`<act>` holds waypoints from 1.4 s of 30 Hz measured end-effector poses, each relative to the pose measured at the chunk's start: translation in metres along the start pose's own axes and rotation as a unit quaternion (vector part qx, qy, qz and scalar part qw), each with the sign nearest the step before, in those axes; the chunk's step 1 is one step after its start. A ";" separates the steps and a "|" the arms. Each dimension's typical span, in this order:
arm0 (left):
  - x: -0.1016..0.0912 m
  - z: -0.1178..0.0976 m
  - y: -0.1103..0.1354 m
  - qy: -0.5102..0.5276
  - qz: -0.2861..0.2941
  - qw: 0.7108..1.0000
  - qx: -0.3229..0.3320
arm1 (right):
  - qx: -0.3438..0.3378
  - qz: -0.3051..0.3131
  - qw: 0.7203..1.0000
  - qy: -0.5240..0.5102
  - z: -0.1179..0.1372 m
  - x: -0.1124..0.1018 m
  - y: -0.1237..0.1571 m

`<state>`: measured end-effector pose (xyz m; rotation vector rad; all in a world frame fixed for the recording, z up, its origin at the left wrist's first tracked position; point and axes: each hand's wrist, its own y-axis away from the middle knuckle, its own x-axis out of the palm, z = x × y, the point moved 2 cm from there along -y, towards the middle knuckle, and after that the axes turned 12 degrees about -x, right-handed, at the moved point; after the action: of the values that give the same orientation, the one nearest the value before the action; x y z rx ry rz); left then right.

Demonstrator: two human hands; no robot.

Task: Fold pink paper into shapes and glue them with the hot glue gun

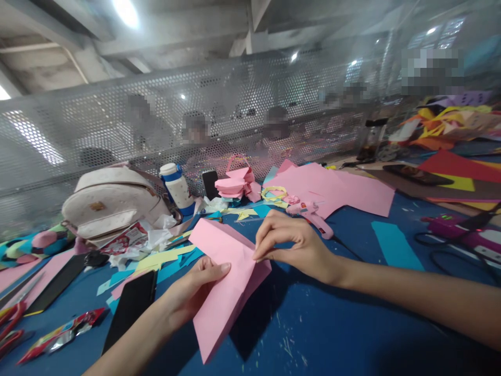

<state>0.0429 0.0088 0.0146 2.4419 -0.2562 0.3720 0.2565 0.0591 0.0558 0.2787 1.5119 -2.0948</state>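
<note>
— What is staying hard to make out?
— Most fingers of the left hand (191, 292) are hiding behind the folded pink paper (237, 274). The left forearm (144, 324) is covering part of a black phone (131, 305), the view's left edge is cutting off red-handled scissors (13, 317), and people (152, 125) are blurring behind a perforated screen (97, 117).
— How are the hands holding?
— The left is gripping the paper, its thumb pressing the near face. The right hand (299, 248) is pinching the paper's right-hand edge between thumb and forefinger, its other fingers bending.
— Where is the paper?
— Both hands are holding it above the blue table (313, 334).
— What are you counting?
— One folded paper in hand; one pink glue gun (309, 210) is lying beyond the right hand; one white backpack (117, 193) and one bottle (176, 188) are standing farther back.
</note>
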 end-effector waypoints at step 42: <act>0.010 0.018 -0.004 0.027 0.000 0.998 -0.064 | -0.125 0.135 0.971 0.153 0.024 -0.001 -0.007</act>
<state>0.0574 0.0000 0.0021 2.3033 -0.2487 0.4095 0.2574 0.0384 0.0703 0.6951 1.7803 -1.6852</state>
